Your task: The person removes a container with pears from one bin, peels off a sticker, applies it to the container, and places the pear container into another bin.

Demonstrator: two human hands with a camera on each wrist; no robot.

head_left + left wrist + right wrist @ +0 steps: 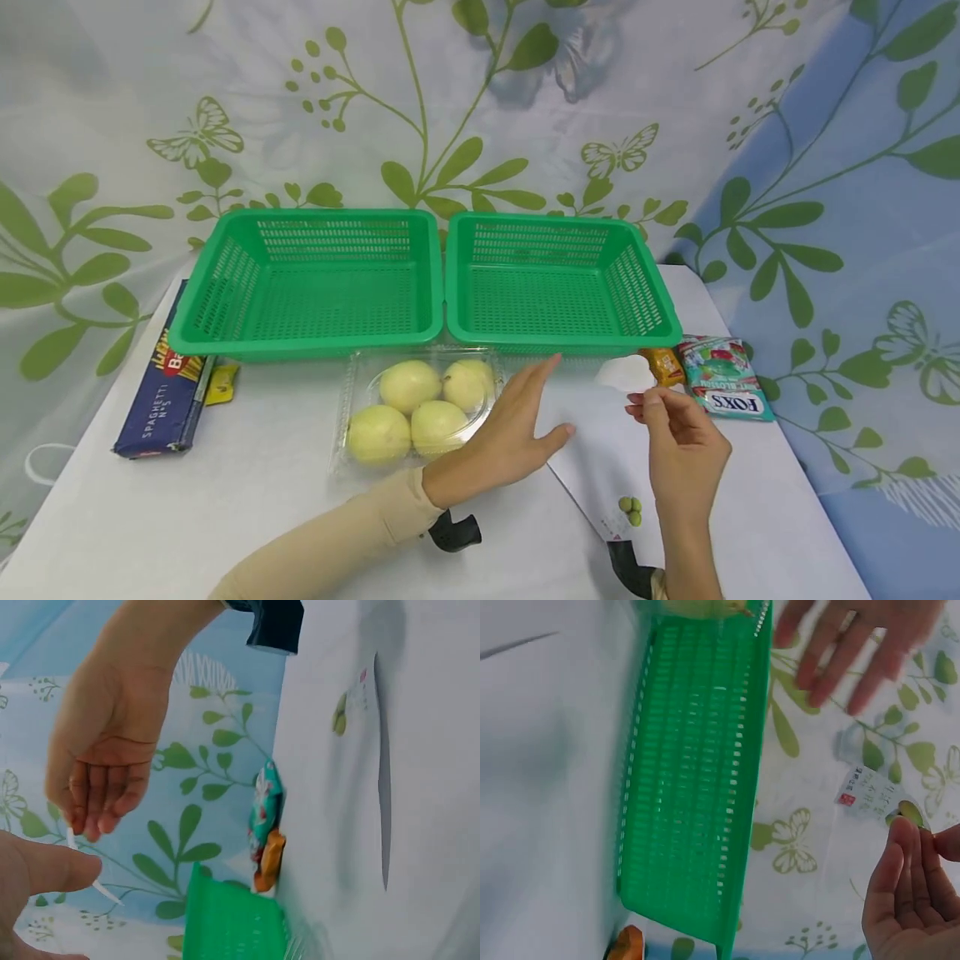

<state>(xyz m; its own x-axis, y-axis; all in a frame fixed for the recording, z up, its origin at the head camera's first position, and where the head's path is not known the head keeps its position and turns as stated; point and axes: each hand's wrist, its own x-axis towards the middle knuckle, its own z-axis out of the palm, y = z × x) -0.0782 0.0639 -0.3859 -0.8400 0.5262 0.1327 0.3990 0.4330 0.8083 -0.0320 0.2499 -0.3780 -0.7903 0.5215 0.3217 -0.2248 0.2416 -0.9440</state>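
My right hand point(686, 450) pinches a small pale label point(625, 373) between thumb and fingers. In the right wrist view, the label point(874, 793) bears lettering, a red stamp and a green fruit print. It looks thin and edge-on in the left wrist view. My left hand point(498, 425) is raised with fingers extended, apart from the label, and overlaps the clear plastic box point(341, 417) of yellow-green round fruit point(378, 433) in the head view. On the table, below both hands, lies a white sheet point(592, 450) printed with green fruit near its lower end.
Two green baskets point(307, 346) point(562, 340) stand side by side behind the box. To the left lie a blue spaghetti box point(161, 408) and a small yellow packet point(221, 384). On the right are an orange packet point(663, 367) and a teal Fox's bag point(726, 379).
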